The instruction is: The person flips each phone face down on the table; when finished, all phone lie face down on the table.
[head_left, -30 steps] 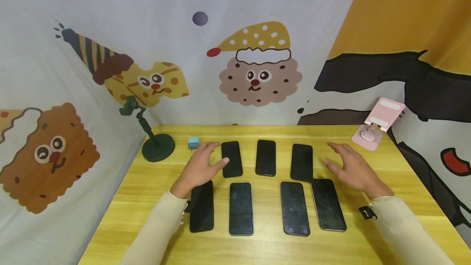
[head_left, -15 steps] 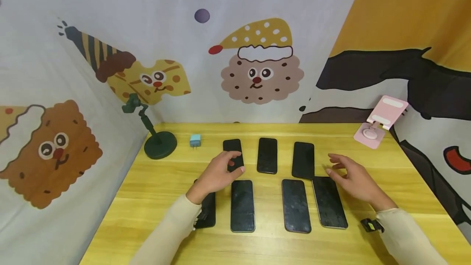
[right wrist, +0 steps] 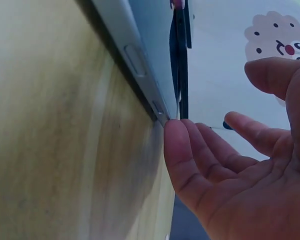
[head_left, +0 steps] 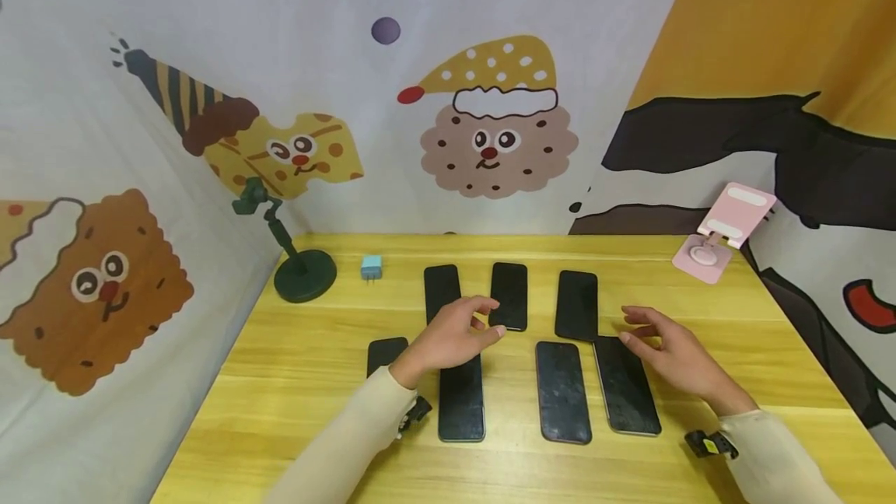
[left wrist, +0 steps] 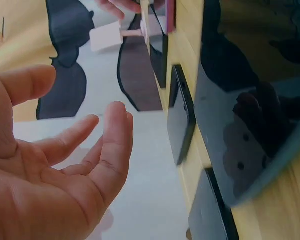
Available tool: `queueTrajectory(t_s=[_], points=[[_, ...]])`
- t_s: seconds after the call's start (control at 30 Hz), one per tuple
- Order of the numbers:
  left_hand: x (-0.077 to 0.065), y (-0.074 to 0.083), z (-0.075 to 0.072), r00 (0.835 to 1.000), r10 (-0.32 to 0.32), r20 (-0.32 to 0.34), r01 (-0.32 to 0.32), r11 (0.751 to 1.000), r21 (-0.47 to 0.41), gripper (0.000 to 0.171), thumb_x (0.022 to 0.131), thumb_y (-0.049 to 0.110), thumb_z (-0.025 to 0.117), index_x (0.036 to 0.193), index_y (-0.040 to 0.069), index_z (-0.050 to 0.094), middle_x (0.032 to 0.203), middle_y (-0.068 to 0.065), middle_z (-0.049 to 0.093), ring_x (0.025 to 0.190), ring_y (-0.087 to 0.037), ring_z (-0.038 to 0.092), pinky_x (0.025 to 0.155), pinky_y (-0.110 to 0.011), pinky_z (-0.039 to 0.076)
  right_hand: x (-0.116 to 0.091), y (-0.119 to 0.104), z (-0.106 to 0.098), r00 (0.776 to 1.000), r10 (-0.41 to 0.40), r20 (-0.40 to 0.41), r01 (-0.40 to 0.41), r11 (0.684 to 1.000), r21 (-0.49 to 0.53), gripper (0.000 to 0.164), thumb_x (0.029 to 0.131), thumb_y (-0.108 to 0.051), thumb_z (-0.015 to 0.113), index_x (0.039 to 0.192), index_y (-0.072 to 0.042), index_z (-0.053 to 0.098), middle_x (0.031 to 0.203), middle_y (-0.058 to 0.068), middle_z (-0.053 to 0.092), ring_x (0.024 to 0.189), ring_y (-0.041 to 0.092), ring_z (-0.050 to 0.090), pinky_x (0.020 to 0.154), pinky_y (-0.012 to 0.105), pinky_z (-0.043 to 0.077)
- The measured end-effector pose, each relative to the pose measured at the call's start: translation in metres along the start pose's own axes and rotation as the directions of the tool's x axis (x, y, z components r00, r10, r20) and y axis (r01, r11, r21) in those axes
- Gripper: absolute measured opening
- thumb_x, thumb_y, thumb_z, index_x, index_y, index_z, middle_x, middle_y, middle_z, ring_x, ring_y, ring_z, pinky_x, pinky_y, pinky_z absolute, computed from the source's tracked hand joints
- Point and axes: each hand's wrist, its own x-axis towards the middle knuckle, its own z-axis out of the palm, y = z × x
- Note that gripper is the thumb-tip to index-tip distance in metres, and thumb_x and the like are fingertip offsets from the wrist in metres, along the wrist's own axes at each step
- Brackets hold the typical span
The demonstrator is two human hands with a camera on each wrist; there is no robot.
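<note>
Yellow table [head_left: 280,426], phones [head_left: 576,306] between hands [head_left: 451,337] [head_left: 675,352]

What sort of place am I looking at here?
Probably a makeshift tabletop booth: white cartoon-printed fabric hangs behind and beside a yellow wood-grain table, which bears several flat black rectangular phones and a pink folding device stand.

Place: screened-off, I can't tell home or studio from here | Signs: cartoon-printed drapes [head_left: 392,146] hang behind and beside a wood-grain table [head_left: 511,403]
</note>
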Motion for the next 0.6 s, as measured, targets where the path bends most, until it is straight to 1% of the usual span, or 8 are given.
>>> queueTrajectory(t_s=[0.07,0.1,0.23,0.3,0.4,0.47,0.5,0.6], points=[[0.004,0.005,0.005,1.0,-0.017,0.015,0.018,0.999,-0.032,0.051,0.105,0.044,0.066,0.149,0.019,0.06,0.148,-0.01,0.062,0.112,-0.018,0.066,0.089,-0.035,0.058,-0.002,0.0,0.0,1.0,0.007,0.0,-0.007,1.0,0.004,0.061,0.107,-0.037,0.065,0.153,-0.001,0.049,0.145,0.029,0.059,0.122,0.047,0.065,0.088,0.047,0.064],[0.006,0.007,0.007,0.999,-0.025,0.024,0.026,0.999,-0.047,0.05,0.105,0.044,0.066,0.148,0.02,0.06,0.147,-0.011,0.062,0.111,-0.017,0.066,0.088,-0.035,0.058,-0.003,0.0,0.0,1.0,0.011,0.001,-0.011,1.0,0.005,0.06,0.107,-0.037,0.065,0.152,-0.001,0.049,0.145,0.029,0.059,0.123,0.047,0.065,0.087,0.044,0.064],[0.018,0.016,0.018,0.996,-0.051,0.073,0.058,0.993,-0.103,0.049,0.104,0.043,0.067,0.147,0.022,0.06,0.148,-0.012,0.061,0.112,-0.015,0.066,0.088,-0.033,0.058,-0.008,0.003,-0.001,1.0,0.019,0.001,-0.019,1.0,0.011,0.059,0.107,-0.036,0.065,0.151,0.0,0.05,0.143,0.028,0.061,0.123,0.045,0.065,0.084,0.026,0.06],[0.023,0.019,0.024,0.994,-0.059,0.094,0.071,0.989,-0.129,0.047,0.105,0.041,0.068,0.147,0.022,0.06,0.148,-0.012,0.061,0.114,-0.016,0.067,0.087,-0.033,0.058,-0.011,0.004,-0.001,1.0,0.028,0.006,-0.028,0.999,0.025,0.058,0.107,-0.035,0.065,0.151,0.0,0.051,0.142,0.027,0.062,0.123,0.044,0.065,0.082,0.02,0.057],[0.028,0.025,0.032,0.99,-0.073,0.12,0.093,0.982,-0.166,0.047,0.104,0.04,0.069,0.145,0.02,0.061,0.146,-0.012,0.061,0.114,-0.015,0.068,0.088,-0.034,0.059,-0.014,0.005,0.001,0.999,0.05,0.022,-0.051,0.998,0.045,0.057,0.107,-0.033,0.066,0.15,0.0,0.051,0.14,0.026,0.063,0.122,0.042,0.065,0.082,0.019,0.055],[0.032,0.028,0.039,0.986,-0.087,0.139,0.111,0.979,-0.173,0.048,0.103,0.04,0.07,0.145,0.019,0.062,0.145,-0.01,0.062,0.114,-0.015,0.068,0.09,-0.035,0.058,-0.017,0.006,0.003,0.997,0.068,0.029,-0.069,0.996,0.052,0.057,0.107,-0.034,0.066,0.15,0.0,0.051,0.14,0.025,0.063,0.122,0.041,0.065,0.083,0.019,0.055],[0.033,0.029,0.043,0.985,-0.09,0.15,0.116,0.979,-0.171,0.049,0.103,0.041,0.07,0.145,0.018,0.062,0.144,-0.01,0.062,0.115,-0.015,0.068,0.092,-0.035,0.057,-0.018,0.006,0.003,0.997,0.074,0.035,-0.076,0.995,0.064,0.057,0.107,-0.034,0.066,0.15,0.0,0.051,0.14,0.025,0.063,0.121,0.04,0.065,0.082,0.02,0.056],[0.035,0.034,0.054,0.979,-0.098,0.179,0.13,0.975,-0.178,0.051,0.102,0.042,0.072,0.145,0.018,0.062,0.141,-0.007,0.064,0.115,-0.015,0.068,0.091,-0.033,0.057,-0.023,0.008,0.004,0.996,0.079,0.046,-0.084,0.99,0.115,0.059,0.106,-0.032,0.067,0.151,0.002,0.049,0.14,0.027,0.062,0.118,0.034,0.066,0.079,0.022,0.06]])
